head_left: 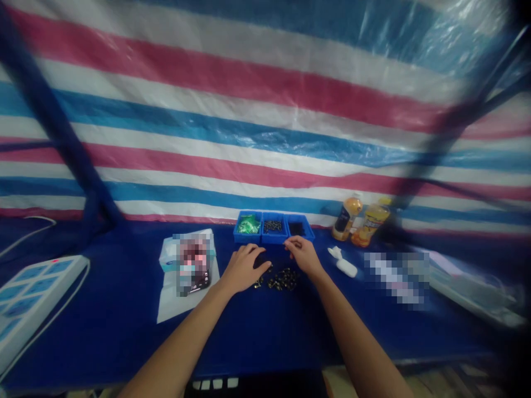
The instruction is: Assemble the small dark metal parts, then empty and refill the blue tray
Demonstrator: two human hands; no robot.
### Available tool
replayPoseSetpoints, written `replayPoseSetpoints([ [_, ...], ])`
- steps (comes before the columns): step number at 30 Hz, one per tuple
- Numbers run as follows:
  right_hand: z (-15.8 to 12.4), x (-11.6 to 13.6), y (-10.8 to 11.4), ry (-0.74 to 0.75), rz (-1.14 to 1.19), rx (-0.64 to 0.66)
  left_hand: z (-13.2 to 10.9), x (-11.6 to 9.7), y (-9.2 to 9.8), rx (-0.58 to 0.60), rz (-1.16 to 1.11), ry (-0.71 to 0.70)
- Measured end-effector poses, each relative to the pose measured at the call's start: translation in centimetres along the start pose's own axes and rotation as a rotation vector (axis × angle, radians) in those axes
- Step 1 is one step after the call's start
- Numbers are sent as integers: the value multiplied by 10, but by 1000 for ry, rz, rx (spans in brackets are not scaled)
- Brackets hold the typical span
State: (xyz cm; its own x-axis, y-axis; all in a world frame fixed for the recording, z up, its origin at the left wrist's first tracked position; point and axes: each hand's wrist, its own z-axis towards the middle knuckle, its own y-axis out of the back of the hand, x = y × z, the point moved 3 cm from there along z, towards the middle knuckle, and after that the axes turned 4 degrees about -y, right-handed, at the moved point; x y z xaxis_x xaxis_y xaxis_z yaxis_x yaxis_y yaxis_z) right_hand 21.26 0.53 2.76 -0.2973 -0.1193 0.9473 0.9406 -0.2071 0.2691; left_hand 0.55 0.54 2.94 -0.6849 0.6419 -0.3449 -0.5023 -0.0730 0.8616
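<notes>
Black-and-gold small parts (pixel 282 279) lie between the hands (pixel 244 269) (pixel 303 255) — both half-curled, any hold unclear.

Pixelation hides the item (pixel 193 262) on the white sheet (pixel 174 298), and a second patch (pixel 396 278) hides whatever lies right of the hands. The left hand (pixel 244 268) covers part of a dark object (pixel 261 261); its shape is hidden. The small dark parts (pixel 284 279) are too small to identify, as is the content of the rightmost blue bin (pixel 297 228). The left edge cuts off the power strip (pixel 37 298).
</notes>
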Motion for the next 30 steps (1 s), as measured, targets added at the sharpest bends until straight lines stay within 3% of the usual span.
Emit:
replayPoseSetpoints([
  [6,-1,27,34,59,40,1,6,-7,-15,95,107,-2],
  [13,24,89,72,83,221,131,10,-18,-26,130,179,29],
  [17,27,103,81,104,230,44,8,-13,-21,140,130,28],
  [21,9,66,63,42,193,10,7,-12,-17,127,105,7],
  [25,-17,15,18,-225,168,138,5,-11,-16,122,59,9],
  [27,-21,6,0,-285,139,133,4,-10,-16,120,48,4],
  [30,-12,14,-11,-198,218,32,2,-9,-14,115,35,1],
])
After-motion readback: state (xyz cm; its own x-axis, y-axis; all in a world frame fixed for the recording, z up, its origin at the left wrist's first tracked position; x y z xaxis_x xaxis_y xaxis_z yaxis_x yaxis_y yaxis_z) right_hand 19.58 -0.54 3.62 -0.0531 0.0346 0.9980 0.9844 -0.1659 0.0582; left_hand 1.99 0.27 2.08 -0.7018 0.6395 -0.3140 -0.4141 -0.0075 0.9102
